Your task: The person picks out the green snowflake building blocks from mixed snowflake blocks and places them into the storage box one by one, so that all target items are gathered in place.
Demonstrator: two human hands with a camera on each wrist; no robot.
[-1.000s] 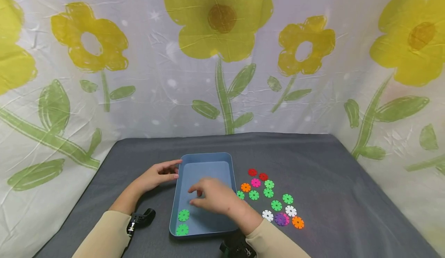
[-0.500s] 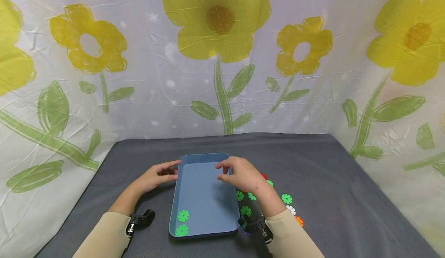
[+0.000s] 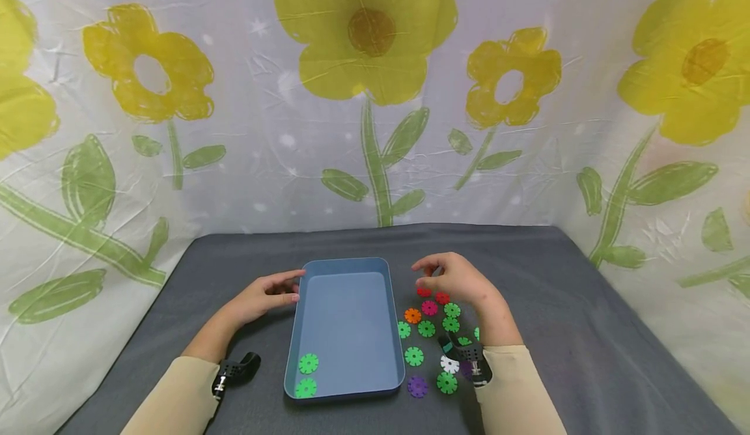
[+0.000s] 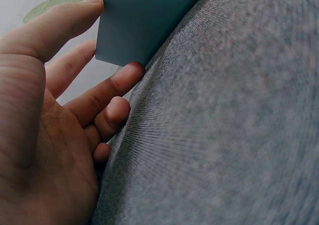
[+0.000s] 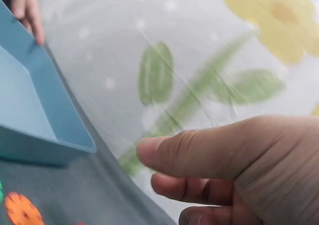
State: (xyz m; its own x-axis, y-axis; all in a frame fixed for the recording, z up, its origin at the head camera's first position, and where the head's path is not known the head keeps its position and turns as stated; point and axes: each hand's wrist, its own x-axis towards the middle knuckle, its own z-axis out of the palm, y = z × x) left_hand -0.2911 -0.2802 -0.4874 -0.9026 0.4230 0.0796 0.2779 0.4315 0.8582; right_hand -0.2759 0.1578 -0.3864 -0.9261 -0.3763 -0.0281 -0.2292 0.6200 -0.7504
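Two green discs (image 3: 307, 375) already lie in my blue tray (image 3: 346, 267), both tucked into its near-left corner; the rest of the tray floor is bare. The tray sits near the middle of the grey table (image 3: 556, 305), a little toward the near edge. Still outside it, on the cloth just right of the tray's right wall, is the scatter of loose discs (image 3: 430, 327): red, pink, orange, several green, a white and a purple one, running from beside the tray's middle down toward the near edge. By my reckoning most of the work is left, since far more discs lie out than in.

My right hand (image 3: 454, 277) hovers over the far end of that scatter, above the red pieces, fingers loosely bent and holding nothing. My left hand (image 3: 266, 295) rests on the table with straight fingers against the tray's left wall near its far-left corner.

There is wide open cloth beyond the tray toward the far edge and out to the right edge; the flowered curtain (image 3: 375, 96) closes in behind.
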